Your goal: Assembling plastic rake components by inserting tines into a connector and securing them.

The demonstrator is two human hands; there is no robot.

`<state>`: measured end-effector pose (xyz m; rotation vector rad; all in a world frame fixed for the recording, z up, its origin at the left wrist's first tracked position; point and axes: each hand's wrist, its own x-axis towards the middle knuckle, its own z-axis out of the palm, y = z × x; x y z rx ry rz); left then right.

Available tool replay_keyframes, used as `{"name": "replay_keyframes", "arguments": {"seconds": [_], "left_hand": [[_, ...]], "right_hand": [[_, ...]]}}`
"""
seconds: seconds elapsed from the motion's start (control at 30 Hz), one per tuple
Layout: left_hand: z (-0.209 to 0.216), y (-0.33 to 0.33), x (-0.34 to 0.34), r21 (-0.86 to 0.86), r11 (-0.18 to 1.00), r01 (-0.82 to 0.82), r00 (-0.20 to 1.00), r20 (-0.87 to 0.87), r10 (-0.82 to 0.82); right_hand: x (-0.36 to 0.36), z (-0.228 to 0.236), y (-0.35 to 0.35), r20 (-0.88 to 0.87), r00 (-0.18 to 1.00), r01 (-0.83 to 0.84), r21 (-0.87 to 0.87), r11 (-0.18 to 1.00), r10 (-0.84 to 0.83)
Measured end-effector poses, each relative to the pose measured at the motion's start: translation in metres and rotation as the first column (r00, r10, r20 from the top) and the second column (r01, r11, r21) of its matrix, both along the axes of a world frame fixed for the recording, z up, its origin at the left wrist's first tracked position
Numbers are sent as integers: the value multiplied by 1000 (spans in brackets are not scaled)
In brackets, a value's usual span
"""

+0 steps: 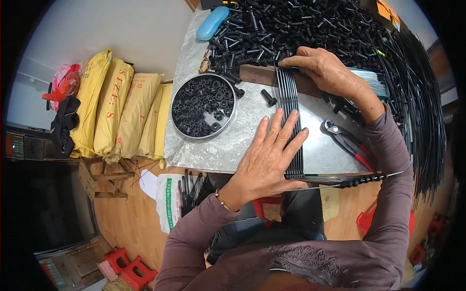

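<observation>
A row of thin black rods (290,99) lies side by side on the metal-topped table, pointing away from me. My left hand (264,162) rests flat over their near part, fingers spread. Along its thumb runs a thin metal needle (318,186) strung with black beads (361,181); I cannot tell whether the thumb presses it. At the far ends of the rods, my right hand (335,72) reaches out with its index finger stretched onto the tips. Its other fingers are partly hidden. A brown wooden bar (252,73) lies under the rods there. Left of them is a loose black bolt-shaped piece (268,97).
A round tub (204,137) of small black rings stands on the left. Red-handled pliers (344,138) lie at right. Behind is a heap of black bolt-shaped pieces (291,29) beside a blue case (212,23). Long black rods (427,121) hang over the right edge; yellow sacks (109,106) stand left.
</observation>
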<state>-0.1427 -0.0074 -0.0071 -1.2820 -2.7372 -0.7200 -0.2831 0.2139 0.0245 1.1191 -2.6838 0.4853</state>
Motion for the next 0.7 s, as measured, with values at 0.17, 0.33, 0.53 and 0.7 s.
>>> {"name": "replay_keyframes", "arguments": {"seconds": [0.17,0.33,0.53,0.7], "left_hand": [[1,-3,1,88,996,1,997,72,-8],[-2,-4,1,123,992,1,997,74,-10],[-3,-5,0,158,987,9,997,78,-21],[-4,-6,0,179,984,11,996,83,-26]], "right_hand": [[1,4,-2,43,999,-21,-12,1000,21],[-2,5,-3,49,998,-44,-13,999,45],[0,-2,-3,121,992,-20,-86,996,31],[-4,-16,-3,180,982,-11,-250,968,58]]}}
